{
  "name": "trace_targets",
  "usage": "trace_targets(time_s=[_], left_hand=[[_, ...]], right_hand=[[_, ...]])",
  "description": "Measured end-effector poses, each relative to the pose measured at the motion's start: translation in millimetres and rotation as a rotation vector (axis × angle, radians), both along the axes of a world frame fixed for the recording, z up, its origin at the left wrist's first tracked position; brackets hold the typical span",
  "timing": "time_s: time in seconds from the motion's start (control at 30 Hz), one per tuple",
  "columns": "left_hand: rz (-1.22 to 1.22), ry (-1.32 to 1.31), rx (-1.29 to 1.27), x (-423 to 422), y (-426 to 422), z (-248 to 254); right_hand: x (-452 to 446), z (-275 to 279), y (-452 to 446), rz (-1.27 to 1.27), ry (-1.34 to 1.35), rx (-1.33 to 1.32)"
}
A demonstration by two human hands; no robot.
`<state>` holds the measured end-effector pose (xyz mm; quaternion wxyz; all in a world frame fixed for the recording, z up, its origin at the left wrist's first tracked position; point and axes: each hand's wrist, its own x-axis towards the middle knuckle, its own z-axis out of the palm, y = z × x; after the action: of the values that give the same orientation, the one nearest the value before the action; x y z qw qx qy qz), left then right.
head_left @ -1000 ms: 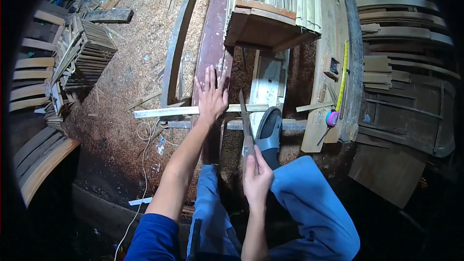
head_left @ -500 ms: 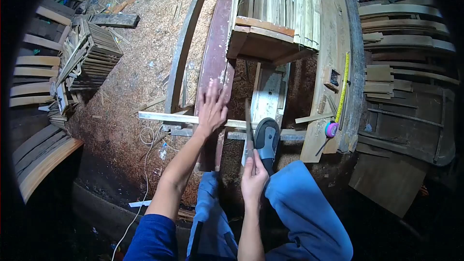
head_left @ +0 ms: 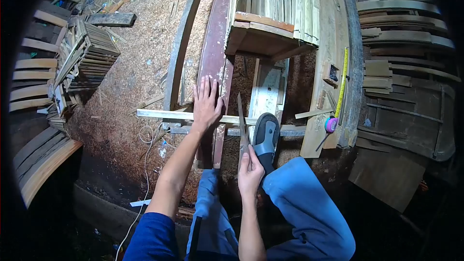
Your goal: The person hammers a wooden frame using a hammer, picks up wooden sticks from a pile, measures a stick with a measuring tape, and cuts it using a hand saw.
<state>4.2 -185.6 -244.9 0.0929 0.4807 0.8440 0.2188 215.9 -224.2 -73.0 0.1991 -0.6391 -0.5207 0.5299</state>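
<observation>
My left hand (head_left: 207, 107) lies flat, fingers stretched, over a thin wooden strip (head_left: 164, 114) and the maroon plank (head_left: 216, 43) beneath it. The strip lies crosswise over the plank. In my right hand (head_left: 250, 173) is a handsaw (head_left: 243, 128), its narrow blade pointing away from me. The blade stands at the strip, just right of the plank; I cannot tell whether it touches. Right beside the saw, a foot in a dark sandal (head_left: 266, 134) rests over the strip's right end.
A wooden box frame (head_left: 266, 43) with several slats stands ahead. To the right, a pink tape measure (head_left: 331, 124) with its yellow blade extended lies on a wide board (head_left: 316, 135). Stacked slats (head_left: 99, 50) stand at left, and a white cord (head_left: 146, 174) crosses the shavings-covered floor.
My left hand has shifted slightly left and settled flat on the strip and plank. The saw in my right hand has moved left, away from the sandal, its tip now farther forward.
</observation>
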Motion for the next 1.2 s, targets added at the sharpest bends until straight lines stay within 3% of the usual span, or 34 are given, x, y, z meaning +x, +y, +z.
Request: trace_targets(time_s=[0.1, 0.33, 0.47, 0.53, 0.67, 0.73, 0.8, 0.87, 0.9, 0.93, 1.0, 1.1, 1.2], left_hand=[[-0.018, 0.099, -0.105, 5, 3, 0], [0.005, 0.101, -0.081, 9, 8, 6], [-0.016, 0.112, -0.067, 10, 9, 6], [-0.001, 0.116, -0.043, 6, 10, 7], [0.009, 0.100, -0.114, 6, 8, 3], [-0.002, 0.110, -0.109, 9, 10, 7], [-0.012, 0.093, -0.097, 10, 6, 8], [0.035, 0.113, -0.093, 9, 9, 5], [0.037, 0.112, -0.110, 9, 9, 0], [0.031, 0.088, -0.088, 9, 9, 2], [0.024, 0.078, -0.090, 11, 10, 7], [0.024, 0.094, -0.058, 8, 8, 9], [0.043, 0.091, -0.083, 9, 10, 11]], right_hand=[[-3, -2, 2, 0.000, 0.017, 0.001], [2, 21, -3, 0.093, -0.102, 0.069], [-33, -5, 24, 0.066, -0.061, 0.039], [-34, -19, 20, 0.137, -0.132, 0.162], [3, -6, 7, 0.073, -0.002, 0.082], [-22, -10, 23, 0.115, -0.142, 0.113], [-36, -23, 30, 0.098, -0.099, 0.132], [-21, 0, 24, 0.132, -0.149, 0.022], [-5, -11, 7, 0.102, -0.027, 0.166], [-2, -3, -1, 0.092, -0.070, 0.089], [-15, -8, 16, 0.207, -0.270, 0.191], [-34, -26, 37, 0.048, -0.026, 0.080], [-8, -2, 11, 0.165, -0.138, 0.178]])
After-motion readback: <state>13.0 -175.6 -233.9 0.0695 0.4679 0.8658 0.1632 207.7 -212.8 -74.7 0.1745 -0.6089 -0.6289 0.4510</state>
